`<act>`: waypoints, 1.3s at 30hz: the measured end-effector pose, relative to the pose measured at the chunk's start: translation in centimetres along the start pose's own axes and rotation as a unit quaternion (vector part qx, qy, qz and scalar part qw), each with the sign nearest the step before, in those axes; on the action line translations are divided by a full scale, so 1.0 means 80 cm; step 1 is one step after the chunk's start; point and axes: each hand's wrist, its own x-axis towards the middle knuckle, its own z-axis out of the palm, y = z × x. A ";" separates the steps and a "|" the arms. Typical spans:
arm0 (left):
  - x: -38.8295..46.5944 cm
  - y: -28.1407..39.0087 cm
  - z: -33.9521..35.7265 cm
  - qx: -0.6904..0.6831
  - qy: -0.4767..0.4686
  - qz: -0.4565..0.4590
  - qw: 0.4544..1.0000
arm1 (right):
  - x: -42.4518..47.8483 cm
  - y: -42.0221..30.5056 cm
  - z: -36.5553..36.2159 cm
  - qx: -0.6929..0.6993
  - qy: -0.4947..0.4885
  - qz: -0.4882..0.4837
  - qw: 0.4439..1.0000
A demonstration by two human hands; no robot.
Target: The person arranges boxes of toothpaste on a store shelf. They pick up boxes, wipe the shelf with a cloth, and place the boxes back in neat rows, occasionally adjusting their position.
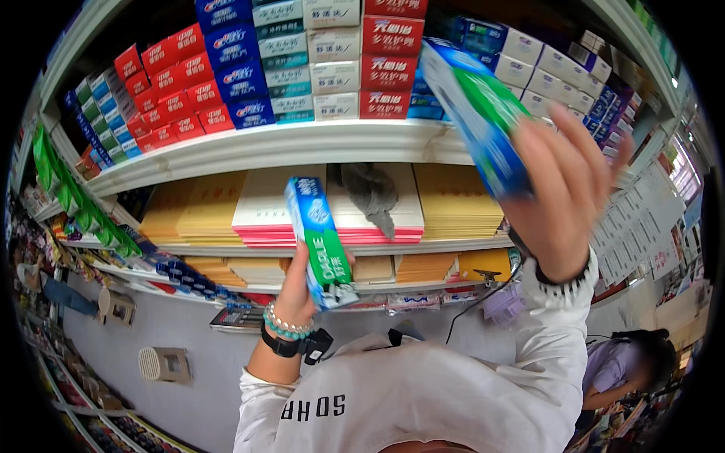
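Observation:
My left hand (295, 286) holds a blue, green and white Darlie toothpaste box (323, 240) in front of the lower shelf of paper envelopes. Raised at the upper right, my right hand (561, 187) is blurred by motion. It grips a second blue and green toothpaste box (481, 107), which is tilted and overlaps the edge of the upper shelf (294, 144). Stacked toothpaste boxes line that shelf: red ones (388, 71) in the middle, dark blue ones (242, 68) to the left and white ones (518, 48) to the right.
Under the upper shelf lie stacks of yellow envelopes (459, 201) and white, pink-edged ones. A grey cloth (371, 192) rests on them. Green packets (73, 187) hang at the left. A plastic stool (164, 364) stands on the floor; another person (614, 368) is at the lower right.

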 end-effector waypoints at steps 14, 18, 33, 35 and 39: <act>0.090 0.130 -0.072 0.131 0.157 -0.025 0.979 | -0.178 0.010 -0.079 0.164 -0.135 0.100 0.972; 0.135 0.135 -0.113 0.322 0.226 0.057 0.918 | -0.244 0.007 0.026 0.107 -0.134 0.100 0.980; 0.150 0.128 -0.185 0.560 0.213 0.241 0.763 | -0.074 0.002 0.049 0.195 -0.080 0.063 0.976; 0.134 0.128 -0.181 0.576 0.234 0.245 0.744 | -0.024 0.010 0.079 0.135 -0.048 0.059 0.988; 0.106 0.116 -0.132 0.548 0.215 0.279 0.759 | 0.003 0.034 0.135 0.024 -0.059 0.049 0.997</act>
